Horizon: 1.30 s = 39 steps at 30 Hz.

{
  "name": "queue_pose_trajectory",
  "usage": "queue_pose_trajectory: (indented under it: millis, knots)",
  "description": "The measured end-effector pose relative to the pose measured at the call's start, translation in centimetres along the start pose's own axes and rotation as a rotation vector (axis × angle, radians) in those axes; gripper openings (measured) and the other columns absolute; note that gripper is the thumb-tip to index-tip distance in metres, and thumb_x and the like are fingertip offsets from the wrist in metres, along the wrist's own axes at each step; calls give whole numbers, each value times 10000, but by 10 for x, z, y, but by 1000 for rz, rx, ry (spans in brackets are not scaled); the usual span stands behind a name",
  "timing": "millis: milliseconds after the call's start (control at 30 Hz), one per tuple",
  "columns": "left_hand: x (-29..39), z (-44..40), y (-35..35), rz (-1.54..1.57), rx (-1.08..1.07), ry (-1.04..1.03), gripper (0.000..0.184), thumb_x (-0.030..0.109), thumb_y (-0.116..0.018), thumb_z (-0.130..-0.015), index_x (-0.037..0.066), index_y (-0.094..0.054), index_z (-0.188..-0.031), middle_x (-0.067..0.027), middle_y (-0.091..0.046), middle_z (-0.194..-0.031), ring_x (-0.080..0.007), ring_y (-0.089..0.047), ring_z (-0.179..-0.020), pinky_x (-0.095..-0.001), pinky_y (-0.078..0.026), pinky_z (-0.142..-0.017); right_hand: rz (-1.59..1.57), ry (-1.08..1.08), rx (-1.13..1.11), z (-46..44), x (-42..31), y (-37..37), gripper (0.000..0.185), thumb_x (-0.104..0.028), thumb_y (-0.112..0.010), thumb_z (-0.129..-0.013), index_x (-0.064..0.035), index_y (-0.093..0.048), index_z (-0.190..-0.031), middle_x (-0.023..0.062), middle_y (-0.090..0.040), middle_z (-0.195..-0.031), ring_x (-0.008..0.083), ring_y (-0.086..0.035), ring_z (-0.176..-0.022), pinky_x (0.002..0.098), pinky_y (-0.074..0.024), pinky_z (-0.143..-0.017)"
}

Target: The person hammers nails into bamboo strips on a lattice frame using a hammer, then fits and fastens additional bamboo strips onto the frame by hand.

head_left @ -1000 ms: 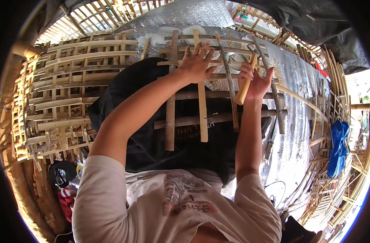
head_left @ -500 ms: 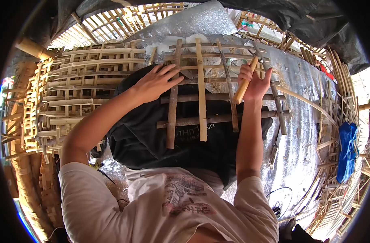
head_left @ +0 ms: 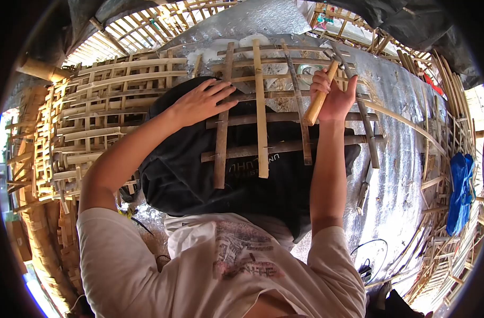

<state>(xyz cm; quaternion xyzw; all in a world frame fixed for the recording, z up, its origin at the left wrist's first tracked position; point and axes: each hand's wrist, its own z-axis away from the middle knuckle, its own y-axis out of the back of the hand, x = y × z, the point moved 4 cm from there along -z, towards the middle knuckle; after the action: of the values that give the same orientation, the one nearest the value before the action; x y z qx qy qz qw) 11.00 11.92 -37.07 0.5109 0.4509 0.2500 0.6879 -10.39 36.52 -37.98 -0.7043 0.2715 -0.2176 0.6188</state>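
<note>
A lattice of crossed bamboo slats [head_left: 261, 132] lies across my lap on a black cloth [head_left: 178, 177] with pale lettering. My left hand [head_left: 202, 103] rests, fingers spread, on the left side of the lattice, fingertips at the dark upright slat [head_left: 221, 143]. On the right, my right hand [head_left: 339, 106] grips a hammer [head_left: 321, 100] by its light wooden handle. The hammer's metal head points up and away, near the rightmost upright slat [head_left: 365, 119]. The hand and hammer cover part of the lattice there.
Stacked woven bamboo panels [head_left: 101, 111] stand on the left. A shiny metallic sheet [head_left: 395, 153] covers the floor at right, with a long-handled tool [head_left: 364, 190] on it. A clear round object [head_left: 307, 69] sits behind the lattice. A blue plastic bag [head_left: 459, 193] hangs far right.
The view has shifted a little, so the lattice appears slightly higher. Both hands keep nearly the same places, the left on the lattice and the right around the hammer.
</note>
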Motion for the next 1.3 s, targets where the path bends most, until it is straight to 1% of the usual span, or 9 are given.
queue_pose_trajectory:
  millis: [200, 400, 500, 567, 700, 800, 933, 1133, 1300]
  knots:
    - [-6, -3, -15, 135, 11, -131, 479, 102, -559, -920, 187, -513, -1389, -128, -404, -1527, -309, -390, -1419, -478, -376, -1155, -10, -9, -19, -1, -1, 2, 784, -628, -638, -911, 100, -459, -1138, 35, -372, -859, 119, -372, -702, 256, -387, -626]
    - [-5, -8, -21, 233, 92, -168, 363, 109, -649, -855, 151, -611, -1214, -124, -472, -1464, -309, -432, -1384, -487, -384, -1153, -16, 6, 13, 0, 0, 0, 765, -606, -650, -914, 100, -456, -1135, 41, -376, -870, 122, -373, -706, 263, -390, -632]
    - [-3, -11, -21, 225, 126, -187, 243, 122, -673, -853, 124, -645, -1095, -123, -505, -1431, -303, -426, -1395, -501, -374, -1166, -8, 8, 21, 0, -2, 0, 752, -620, -633, -919, 84, -460, -1119, 38, -380, -865, 122, -379, -707, 259, -390, -633]
    - [-4, -9, -19, 207, 138, -170, 223, 134, -657, -871, 136, -656, -1095, -108, -507, -1442, -298, -420, -1401, -508, -361, -1181, -1, 14, 45, 4, -5, -4, 749, -670, -587, -923, 49, -469, -1094, 31, -387, -850, 121, -386, -705, 254, -389, -631]
    - [-14, -5, -7, 217, 209, -136, 255, 146, -654, -875, 156, -665, -1130, -110, -545, -1427, -288, -415, -1431, -550, -272, -1238, 8, 19, -122, 18, -22, -22, 775, -631, -595, -940, 84, -459, -1205, 28, -379, -875, 105, -370, -711, 240, -382, -625]
    - [-19, -1, -6, 204, 269, -173, 224, 137, -648, -853, 128, -664, -1076, -142, -588, -1394, -294, -494, -1387, -589, -247, -1240, 143, 78, -214, 27, -33, -34, 802, -634, -573, -951, 87, -450, -1280, 20, -372, -899, 94, -353, -715, 231, -375, -613]
    - [-22, -3, -5, 145, 243, -211, 258, 151, -611, -885, 122, -663, -1135, -143, -623, -1349, -274, -576, -1308, -600, -244, -1237, 202, 97, -323, 39, -39, -48, 825, -630, -545, -970, 93, -425, -1349, 18, -364, -897, 94, -341, -713, 226, -372, -600]
    - [-36, -14, 15, 119, 313, -254, 280, 124, -609, -886, 98, -680, -1156, -147, -660, -1293, -269, -624, -1246, -593, -259, -1234, 174, 108, -282, 41, -38, -45, 825, -626, -552, -968, 98, -422, -1341, 23, -372, -909, 90, -342, -713, 225, -373, -600]
    - [-51, -21, 29, 160, 348, -258, 278, 86, -642, -858, 90, -695, -1130, -134, -676, -1271, -264, -648, -1213, -548, -285, -1237, 171, 119, -296, 44, -40, -51, 829, -620, -558, -968, 107, -414, -1339, 24, -375, -911, 89, -350, -716, 221, -373, -593]
